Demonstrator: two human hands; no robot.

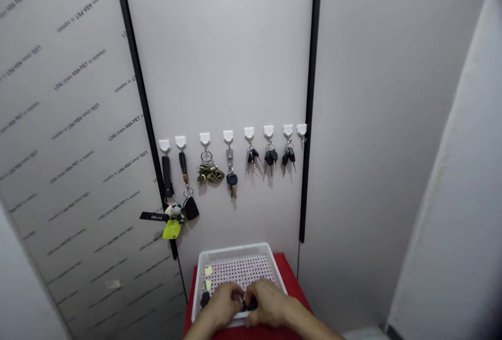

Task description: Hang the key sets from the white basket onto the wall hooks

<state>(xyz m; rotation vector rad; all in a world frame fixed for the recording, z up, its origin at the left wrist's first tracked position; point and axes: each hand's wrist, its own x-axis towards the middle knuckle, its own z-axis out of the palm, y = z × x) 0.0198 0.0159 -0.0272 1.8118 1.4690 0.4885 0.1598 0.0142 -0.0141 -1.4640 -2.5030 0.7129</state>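
Note:
Both my hands are together over the near part of a white perforated tray (235, 252) that stands on a red surface (292, 282). My left hand (223, 303) and my right hand (266, 303) are curled and pinch a small black object (248, 305) between them; I cannot make out what it is. In the tray lie two small yellow-green tags (208, 271) and a dark item (204, 299) at its left side. Above on the wall runs a row of white hooks (228, 135) with key bunches hanging from most of them.
The rightmost hook (301, 129) carries nothing. The leftmost bunch has a yellow-green tag (171, 229) and a black strap. Black vertical strips (310, 99) frame the wall panel. A white wall (451, 199) closes the right side.

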